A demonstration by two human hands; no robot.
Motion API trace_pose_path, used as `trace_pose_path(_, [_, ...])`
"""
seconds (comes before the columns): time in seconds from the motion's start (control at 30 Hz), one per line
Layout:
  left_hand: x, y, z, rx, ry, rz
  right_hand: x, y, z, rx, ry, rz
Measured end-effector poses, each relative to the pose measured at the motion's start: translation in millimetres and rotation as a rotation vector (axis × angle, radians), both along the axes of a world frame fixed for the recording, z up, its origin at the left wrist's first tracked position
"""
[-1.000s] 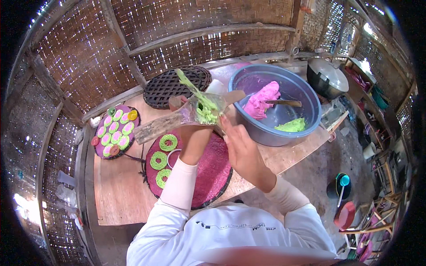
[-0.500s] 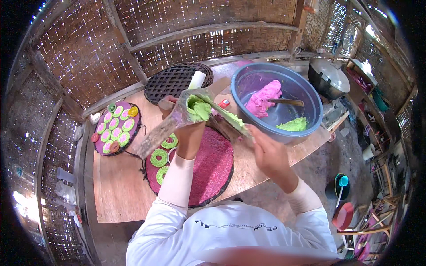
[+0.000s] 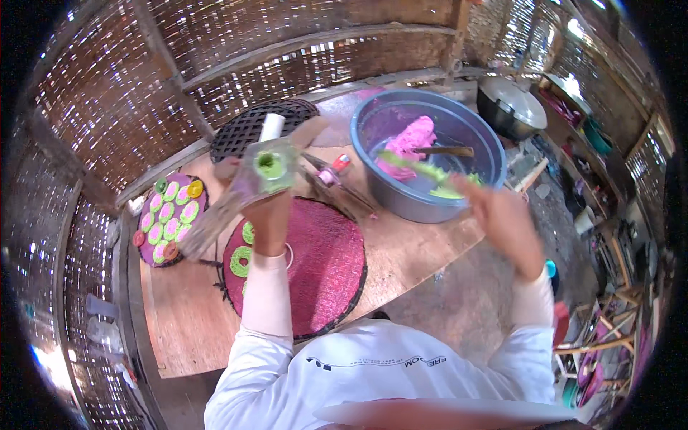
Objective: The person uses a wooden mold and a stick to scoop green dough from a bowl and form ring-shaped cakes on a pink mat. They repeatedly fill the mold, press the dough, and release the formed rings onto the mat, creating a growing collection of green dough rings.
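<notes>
My left hand (image 3: pixel 268 218) is closed round a wooden dough press (image 3: pixel 208 223), whose opening holds light-green dough (image 3: pixel 271 166). A white cylinder (image 3: pixel 272 127) shows just behind it. Blurred by motion, my right hand (image 3: pixel 507 228) grips a flat spatula (image 3: pixel 419 170) smeared with green dough, its blade above the blue basin (image 3: pixel 362 161). Inside the basin are a pink dough lump (image 3: pixel 412 140), a wooden stick (image 3: pixel 459 151) resting on it, and some green dough (image 3: pixel 446 193). Below my left forearm, green dough rings (image 3: pixel 241 261) lie on a round magenta mat (image 3: pixel 326 265), partly hidden by the arm.
On the wooden table (image 3: pixel 188 322), a smaller round tray (image 3: pixel 152 255) at the left carries several green-and-pink rounds. A dark woven tray (image 3: pixel 236 136) lies at the back. A small red-capped item (image 3: pixel 342 162) is near the basin. A lidded pot (image 3: pixel 512 107) stands at the back right.
My right hand has swung right with the spatula, away from the press to over the basin. The press in my left hand sits slightly further left in the view, which has also shifted.
</notes>
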State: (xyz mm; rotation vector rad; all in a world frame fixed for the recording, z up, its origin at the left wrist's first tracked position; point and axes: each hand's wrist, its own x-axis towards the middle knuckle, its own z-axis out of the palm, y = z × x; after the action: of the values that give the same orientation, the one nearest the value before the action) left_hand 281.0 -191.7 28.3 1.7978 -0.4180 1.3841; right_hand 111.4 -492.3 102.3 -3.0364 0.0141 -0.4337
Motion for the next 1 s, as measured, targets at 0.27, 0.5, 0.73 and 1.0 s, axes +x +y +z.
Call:
trace_pose_path(0.27, [-16,7,-3,0.132,0.027,0.084,87,-105,-63,-0.534,0.246,-0.245])
trace_pose_path(0.5, [-33,47,4,0.267,0.04,0.33,105,-101,-42,-0.363,0.482,0.059])
trace_pose_path(0.73, [-39,48,-7,-0.052,0.161,0.058,126,-105,-57,-0.507,0.486,0.127])
trace_pose_path(1.0, [-64,76,14,-0.413,0.341,-0.493,93,-59,-17,-0.244,0.345,0.368])
